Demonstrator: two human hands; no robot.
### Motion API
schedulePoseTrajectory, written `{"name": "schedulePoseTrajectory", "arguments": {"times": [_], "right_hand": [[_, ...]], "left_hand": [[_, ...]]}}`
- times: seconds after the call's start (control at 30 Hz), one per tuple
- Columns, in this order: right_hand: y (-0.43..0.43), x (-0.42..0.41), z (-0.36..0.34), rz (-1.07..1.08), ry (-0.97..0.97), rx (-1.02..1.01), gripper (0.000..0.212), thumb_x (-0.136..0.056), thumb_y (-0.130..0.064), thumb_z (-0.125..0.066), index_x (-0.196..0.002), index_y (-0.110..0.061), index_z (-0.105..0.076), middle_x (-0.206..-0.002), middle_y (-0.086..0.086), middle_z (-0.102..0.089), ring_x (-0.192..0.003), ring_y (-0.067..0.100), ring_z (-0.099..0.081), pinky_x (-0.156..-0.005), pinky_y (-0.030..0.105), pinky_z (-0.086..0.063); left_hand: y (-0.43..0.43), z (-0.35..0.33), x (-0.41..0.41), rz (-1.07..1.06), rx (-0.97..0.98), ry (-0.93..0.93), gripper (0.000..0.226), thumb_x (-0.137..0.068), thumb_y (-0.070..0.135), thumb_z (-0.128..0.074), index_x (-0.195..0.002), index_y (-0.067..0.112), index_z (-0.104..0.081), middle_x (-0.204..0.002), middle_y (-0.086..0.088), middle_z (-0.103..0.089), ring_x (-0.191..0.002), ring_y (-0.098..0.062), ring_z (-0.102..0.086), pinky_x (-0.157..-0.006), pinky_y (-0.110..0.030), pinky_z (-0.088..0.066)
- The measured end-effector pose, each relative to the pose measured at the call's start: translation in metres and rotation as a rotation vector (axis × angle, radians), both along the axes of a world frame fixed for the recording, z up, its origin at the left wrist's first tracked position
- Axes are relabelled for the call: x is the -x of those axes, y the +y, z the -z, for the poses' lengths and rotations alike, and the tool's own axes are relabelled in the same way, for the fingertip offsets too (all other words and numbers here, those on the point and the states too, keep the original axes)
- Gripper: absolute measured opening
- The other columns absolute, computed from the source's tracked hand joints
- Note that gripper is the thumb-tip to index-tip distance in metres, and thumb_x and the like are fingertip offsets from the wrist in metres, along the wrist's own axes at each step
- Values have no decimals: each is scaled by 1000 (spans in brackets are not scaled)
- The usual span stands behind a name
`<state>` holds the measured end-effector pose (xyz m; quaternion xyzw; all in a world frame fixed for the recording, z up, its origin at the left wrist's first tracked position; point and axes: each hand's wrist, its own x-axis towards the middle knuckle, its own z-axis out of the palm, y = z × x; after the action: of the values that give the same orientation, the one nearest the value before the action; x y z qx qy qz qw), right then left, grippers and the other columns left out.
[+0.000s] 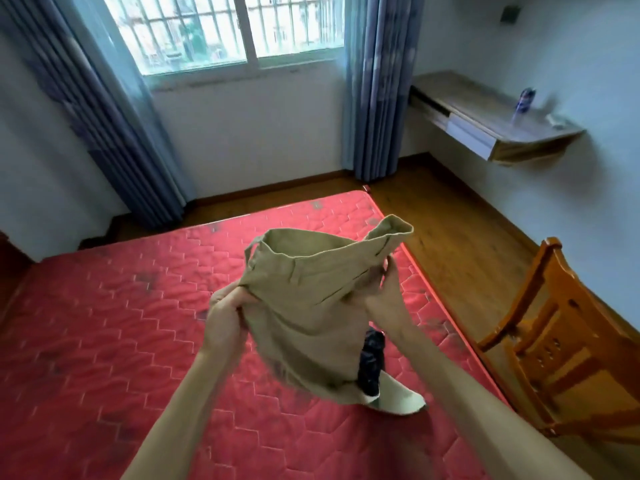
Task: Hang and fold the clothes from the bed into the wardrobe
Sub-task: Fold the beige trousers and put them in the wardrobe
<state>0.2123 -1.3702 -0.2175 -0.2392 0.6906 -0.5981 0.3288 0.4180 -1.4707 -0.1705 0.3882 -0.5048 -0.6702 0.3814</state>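
I hold a pair of khaki trousers (311, 292) up over the red quilted mattress (104, 341), waistband uppermost. My left hand (228, 313) grips the left side of the waist. My right hand (384, 299) pinches the right side, fingers partly hidden behind the cloth. The trouser legs hang down and blur near the mattress. Below them lie a dark garment (372, 365) and a pale cream piece of cloth (398, 396) on the bed. No wardrobe is in view.
A wooden chair (568, 348) stands on the wood floor right of the bed. A wall-mounted desk (491, 123) with a can (523, 100) is at the far right. Blue curtains (377, 84) frame a barred window (225, 29) beyond the bed.
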Motion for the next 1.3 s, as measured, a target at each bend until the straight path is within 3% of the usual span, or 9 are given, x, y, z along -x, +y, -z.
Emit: {"name": "schedulePoseTrajectory", "arguments": {"times": [0.03, 0.07, 0.1, 0.3, 0.43, 0.67, 1.0, 1.13, 1.3], "right_hand": [[0, 0, -7, 10, -42, 44, 96, -80, 10, -74, -153, -10, -15, -150, 14, -21, -103, 16, -64, -91, 29, -55], [0, 1, -11, -23, -61, 51, 103, -76, 7, -79, -154, -12, -15, -121, -11, -44, -92, 8, -66, -72, 15, -57], [1, 4, -14, -87, -64, 17, 101, -72, 0, -85, -152, -15, -24, -124, 11, -61, -88, 4, -66, -64, 13, -55], [0, -13, -36, -371, 160, 4, 38, -73, -2, -82, -107, -18, -75, -103, 3, -77, -96, 17, -71, -76, 23, -58], [-1, -54, -27, -376, 339, 82, 60, -70, 2, -77, -99, -50, -72, -101, -11, -76, -95, 9, -70, -82, 29, -57], [4, -111, -12, -388, 434, 208, 9, -74, -13, -65, -80, -19, -67, -75, -9, -70, -71, 6, -64, -65, 34, -52], [11, -76, -31, -69, 255, 120, 11, -88, -20, -64, -90, -13, -57, -77, -8, -65, -69, 7, -62, -57, 21, -52], [18, -78, -40, -203, 241, 205, 6, -92, -16, -63, -95, -15, -58, -82, -7, -67, -71, -8, -65, -63, 16, -53], [22, -66, -35, -454, 158, 310, 31, -81, -2, -58, -107, -18, -65, -86, 3, -65, -78, 4, -60, -73, 19, -49]], "left_hand": [[0, -9, -5, -3, 13, 26, 54, -79, -15, -35, -43, 18, -59, -46, 5, -52, -42, -9, -46, -39, -15, -35], [-1, -18, -11, -11, 21, 44, 56, -80, -15, -34, -44, 19, -60, -46, 5, -53, -42, -8, -47, -39, -15, -36], [-4, -26, -18, -31, 14, 67, 55, -81, -15, -34, -47, 19, -61, -47, 4, -54, -43, -8, -49, -40, -15, -37], [-18, -39, -53, -66, 117, -112, 42, -92, -10, -40, -84, 15, -73, -67, 1, -67, -50, -3, -56, -46, -14, -45], [-5, -23, -56, -62, 74, -485, 51, -102, 37, -50, -148, 17, -38, -134, -15, -56, -113, -21, -62, -92, -38, -53], [55, -16, -25, 122, -31, -326, 124, -48, 99, -56, -134, 11, -55, -128, -21, -63, -114, -24, -62, -97, -49, -50], [97, -38, 15, 44, 209, -584, 143, -44, 81, -78, -157, 32, -5, -159, -5, -26, -145, -24, -32, -115, -46, -37], [98, -42, 41, 50, 110, -497, 74, -76, 68, -68, -132, 22, -52, -115, 5, -68, -108, -13, -64, -101, -36, -50], [68, -23, 51, -117, 257, -499, 28, -97, 36, -49, -102, 12, -64, -95, -5, -71, -92, -22, -70, -81, -41, -58]]}}
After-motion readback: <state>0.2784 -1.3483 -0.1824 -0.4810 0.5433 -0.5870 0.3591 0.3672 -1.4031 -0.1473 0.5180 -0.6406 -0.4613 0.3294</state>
